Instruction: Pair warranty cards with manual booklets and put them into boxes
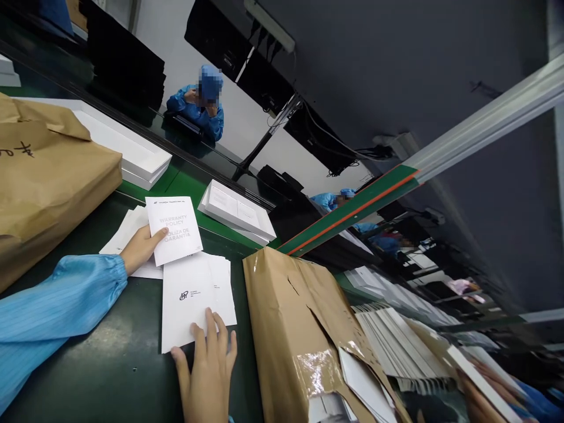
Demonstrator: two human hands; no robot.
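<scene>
On the dark green table [110,364], the left hand [140,248] holds a white warranty booklet [174,230], thumb on its face and the other fingers curled beneath its left edge. That booklet overlaps the top of a white logo leaflet [189,299], which lies flat just below it. The right hand [207,370] rests on the leaflet's lower edge, fingers spread flat and gripping nothing. A torn brown paper package [286,329] stands just right of the leaflet, a brown paper bag [48,176] well to its left.
</scene>
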